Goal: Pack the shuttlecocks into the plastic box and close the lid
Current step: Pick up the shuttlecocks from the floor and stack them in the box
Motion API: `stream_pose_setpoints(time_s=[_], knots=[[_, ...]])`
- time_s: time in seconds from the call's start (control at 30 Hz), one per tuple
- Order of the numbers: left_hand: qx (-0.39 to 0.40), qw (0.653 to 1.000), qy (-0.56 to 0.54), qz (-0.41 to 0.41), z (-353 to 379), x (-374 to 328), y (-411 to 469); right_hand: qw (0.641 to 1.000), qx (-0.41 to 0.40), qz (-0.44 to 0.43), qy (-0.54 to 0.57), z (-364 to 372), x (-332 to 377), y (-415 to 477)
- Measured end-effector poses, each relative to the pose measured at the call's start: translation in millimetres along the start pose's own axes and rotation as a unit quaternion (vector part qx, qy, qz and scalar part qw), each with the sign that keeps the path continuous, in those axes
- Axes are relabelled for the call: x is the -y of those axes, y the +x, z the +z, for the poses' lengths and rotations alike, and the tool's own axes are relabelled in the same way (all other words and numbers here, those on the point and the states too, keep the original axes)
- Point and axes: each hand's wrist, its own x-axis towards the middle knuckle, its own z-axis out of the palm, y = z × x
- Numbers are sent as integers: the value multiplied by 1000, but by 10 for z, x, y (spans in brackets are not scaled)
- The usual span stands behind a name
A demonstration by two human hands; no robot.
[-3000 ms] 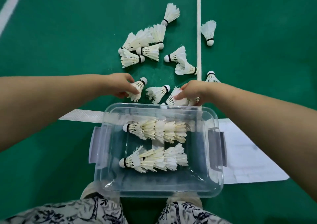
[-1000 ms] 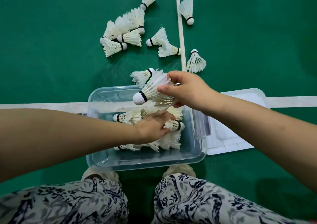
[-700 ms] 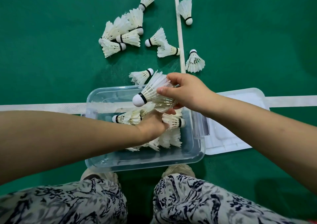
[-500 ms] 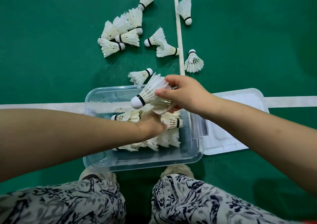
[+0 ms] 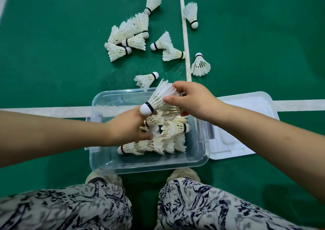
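The clear plastic box [image 5: 149, 166] stands open on the green floor in front of my feet. In it lie two rows of nested white shuttlecocks, the near row [image 5: 149, 145] and the far row [image 5: 175, 126]. My left hand [image 5: 126, 125] reaches into the box, fingers closed around the cork end of the far row. My right hand [image 5: 193, 101] holds a shuttlecock [image 5: 158, 101] by its feathers just above the box, its cork touching my left thumb. The lid [image 5: 246, 124] lies flat to the right of the box.
Several loose shuttlecocks lie on the floor beyond the box: a cluster [image 5: 126, 36] at the far left, one [image 5: 146, 79] just behind the rim, others [image 5: 200, 66] near the white court line [image 5: 184, 36]. My patterned trouser legs and shoes are below the box.
My left hand has shifted within the box to the cork end of the far row. My right hand has brought its shuttlecock down to meet my left thumb.
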Motion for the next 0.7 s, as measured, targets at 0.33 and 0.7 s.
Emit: stream_pose_setpoints(time_s=[0.33, 0.7], knots=[[-107, 990, -67, 69, -502, 107, -132, 965, 111, -39, -233, 137, 38, -91], [-104, 983, 24, 148, -363, 148, 29, 956, 123, -48, -261, 190, 11, -25]])
